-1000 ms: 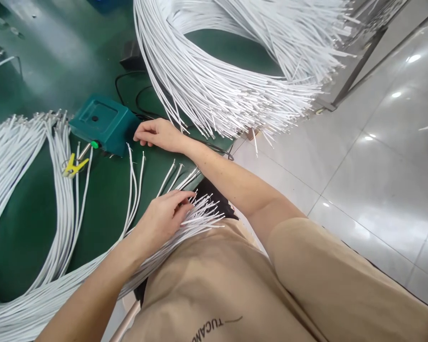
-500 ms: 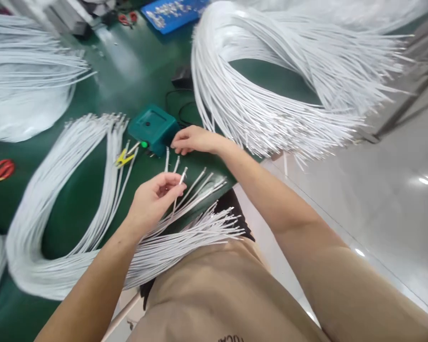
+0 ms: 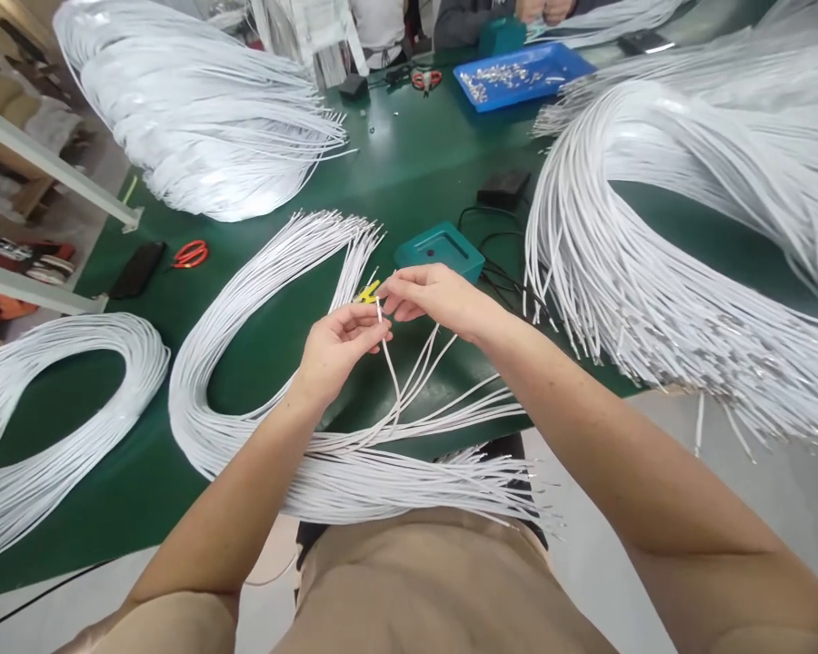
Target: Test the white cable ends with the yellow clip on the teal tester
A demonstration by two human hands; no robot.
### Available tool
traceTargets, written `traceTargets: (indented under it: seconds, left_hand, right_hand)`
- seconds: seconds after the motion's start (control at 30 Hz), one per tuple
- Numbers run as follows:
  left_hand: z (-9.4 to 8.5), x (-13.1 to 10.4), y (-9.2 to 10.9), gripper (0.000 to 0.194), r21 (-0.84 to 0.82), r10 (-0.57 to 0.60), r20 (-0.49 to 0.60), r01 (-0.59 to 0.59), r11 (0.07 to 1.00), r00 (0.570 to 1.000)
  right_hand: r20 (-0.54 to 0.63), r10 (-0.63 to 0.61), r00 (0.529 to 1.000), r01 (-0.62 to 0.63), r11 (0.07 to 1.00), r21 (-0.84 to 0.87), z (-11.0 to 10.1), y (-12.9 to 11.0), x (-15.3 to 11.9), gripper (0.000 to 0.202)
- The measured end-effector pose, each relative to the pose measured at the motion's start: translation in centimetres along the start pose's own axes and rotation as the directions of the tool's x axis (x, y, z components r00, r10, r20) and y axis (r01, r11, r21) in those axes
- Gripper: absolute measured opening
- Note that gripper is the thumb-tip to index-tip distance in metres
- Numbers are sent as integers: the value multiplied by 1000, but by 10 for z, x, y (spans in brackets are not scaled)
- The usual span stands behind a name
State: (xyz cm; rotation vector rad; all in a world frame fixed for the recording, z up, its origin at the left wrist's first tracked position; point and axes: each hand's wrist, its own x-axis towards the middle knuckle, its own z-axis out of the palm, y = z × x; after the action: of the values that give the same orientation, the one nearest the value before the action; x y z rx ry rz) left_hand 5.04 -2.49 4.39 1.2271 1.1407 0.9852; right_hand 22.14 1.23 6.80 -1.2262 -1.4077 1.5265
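Note:
My left hand (image 3: 344,350) pinches a white cable (image 3: 390,363) just below its tip, which stands upright between thumb and fingers. My right hand (image 3: 433,295) is closed, its fingertips right beside that tip; whatever they hold is too small to make out. Partly behind my right hand is a teal box-shaped device (image 3: 473,263). A yellow clip (image 3: 366,292) shows just beyond my left fingers. Below both hands a bent bundle of white cables (image 3: 197,381) curves round on the green table, several loose ends pointing right.
Large white cable bundles lie at right (image 3: 573,236) and back left (image 3: 197,118); a smaller coil (image 3: 136,363) is at left. A blue tray (image 3: 573,64) holds small metal parts. Red-handled scissors (image 3: 191,254) lie near a black phone-like object (image 3: 136,270). A co-worker's hands (image 3: 545,9) show at the back.
My right hand has come from beside the teal device to the cable tip in my left hand. The camera view has swung, so the table appears shifted rightward.

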Motion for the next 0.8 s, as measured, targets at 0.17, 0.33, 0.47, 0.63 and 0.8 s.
traceTargets:
  seconds: [0.17,0.33,0.47,0.63,0.8]
  left_hand:
    - [-9,5,-3,33,2,-6,-33,6,1000,999]
    - [-14,8,-7,31,-32,-7,-45,5,999,999]
    - [-14,10,-8,32,-44,-22,-65,19,999,998]
    - [-18,12,-10,32,-77,-5,-72,0,997,997]
    - [-22,14,-13,35,-86,3,-87,-10,996,996]
  right_hand:
    - [-19,-14,1000,14,1000,-21,8,-6,6,23]
    - [-46,-22,999,19,998,-67,13,-9,10,7]
    - [-57,-59,997,54,995,-83,14,-6,13,6]
    - [-41,-52,998,43,977,-208,14,1,15,5]
    - [-52,-24,998,13,981,-192,15,1,16,11]
